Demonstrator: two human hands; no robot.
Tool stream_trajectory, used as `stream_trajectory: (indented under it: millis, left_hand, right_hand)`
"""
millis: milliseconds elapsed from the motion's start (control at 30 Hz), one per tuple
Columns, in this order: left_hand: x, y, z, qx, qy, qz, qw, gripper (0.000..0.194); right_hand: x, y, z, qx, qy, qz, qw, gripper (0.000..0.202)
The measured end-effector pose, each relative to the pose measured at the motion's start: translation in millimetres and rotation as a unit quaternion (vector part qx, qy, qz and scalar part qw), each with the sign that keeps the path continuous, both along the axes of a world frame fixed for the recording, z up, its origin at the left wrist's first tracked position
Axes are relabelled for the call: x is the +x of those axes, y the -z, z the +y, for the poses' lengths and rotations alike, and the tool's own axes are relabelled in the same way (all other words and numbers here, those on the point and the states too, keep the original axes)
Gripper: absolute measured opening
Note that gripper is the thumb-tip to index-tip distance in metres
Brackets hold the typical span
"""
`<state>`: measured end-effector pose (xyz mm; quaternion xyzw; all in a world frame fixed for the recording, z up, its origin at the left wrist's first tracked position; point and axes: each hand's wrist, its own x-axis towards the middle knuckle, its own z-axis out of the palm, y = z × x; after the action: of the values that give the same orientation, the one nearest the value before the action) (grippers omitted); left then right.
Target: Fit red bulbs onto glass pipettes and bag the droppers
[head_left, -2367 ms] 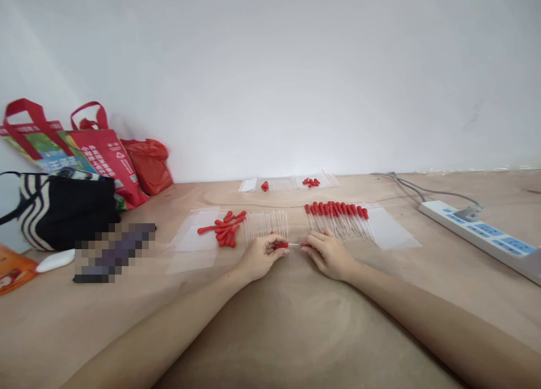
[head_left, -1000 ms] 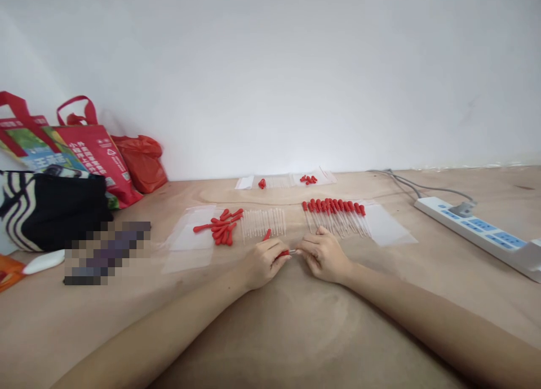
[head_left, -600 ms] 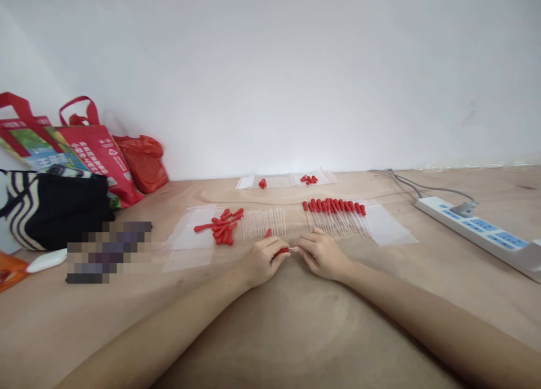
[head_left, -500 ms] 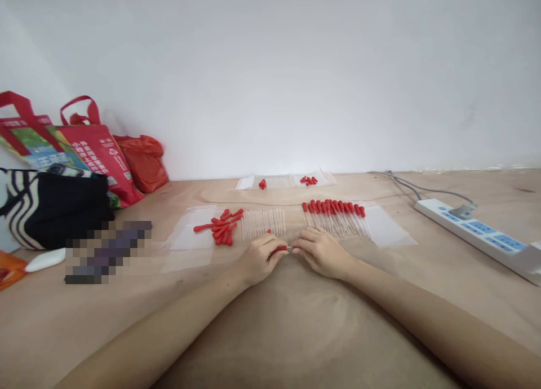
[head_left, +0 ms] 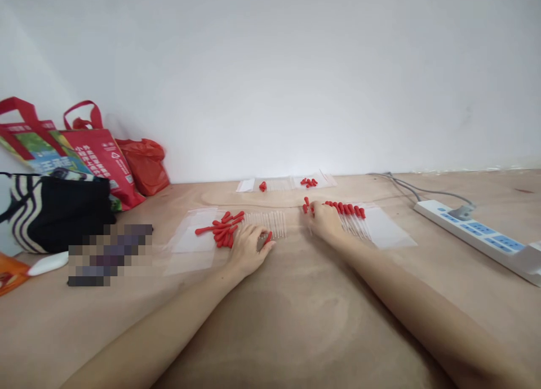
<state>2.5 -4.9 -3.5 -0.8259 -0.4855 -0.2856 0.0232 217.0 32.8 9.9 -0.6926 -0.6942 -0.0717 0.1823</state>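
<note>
My left hand [head_left: 245,250] is over the near left part of a row of thin clear tubes [head_left: 276,224], beside a pile of red rubber bulbs [head_left: 220,229]. A small red bulb [head_left: 267,238] shows between its thumb and fingers; the curled fingers partly hide it. My right hand [head_left: 324,221] is pinched at the left end of a row of tubes with red bulbs on top [head_left: 350,210]. Its fingertips are on a red-topped tube, whose lower part is hard to make out. Red tops [head_left: 306,202] stick out just beyond those fingers.
Further back lie small plastic bags with red pieces [head_left: 309,182]. Clear bags [head_left: 192,231] lie under the pile. A white power strip [head_left: 473,228] with a grey cable is at the right. Red bags [head_left: 101,152], a black striped bag [head_left: 76,208] and a blurred dark object [head_left: 114,256] are at the left.
My hands have parted from where they met in the middle. The left one moved left over the clear tubes; the right one moved up to the red-topped row.
</note>
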Motion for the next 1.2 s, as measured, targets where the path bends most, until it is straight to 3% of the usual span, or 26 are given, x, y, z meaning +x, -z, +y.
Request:
stream_trajectory:
  millis: [367,500,633,833,1200]
  left_hand:
    - [2.3,-1.8,-1.4,-0.011,-0.006,-0.015,1.0,0.01]
    - [1.5,-0.5,-9.4,0.006,0.035,-0.034,0.999,0.011]
    - [1.0,0.1,-16.8,-0.023,0.087,-0.012,0.996,0.019]
    - [2.6,-1.6,-15.3,-0.055,0.072,-0.005,0.996,0.015]
    - [3.8,-1.2,-11.8,-0.058,0.07,-0.042,0.995,0.009]
  right_hand:
    - [-8.0,9.0,4.2,-0.016,0.024,-0.035,0.999,0.022]
    - [-17.1,5.9,1.6,-0.006,0.002,0.0,1.0,0.022]
    - [-37.4,1.6,0.4,-0.069,-0.022,0.072,0.995,0.029]
    - [-61.7,-2.1,5.3,-0.145,-0.001,0.072,0.987,0.034]
    - [-63.4,-2.0,2.4,-0.105,-0.01,0.074,0.992,0.033]
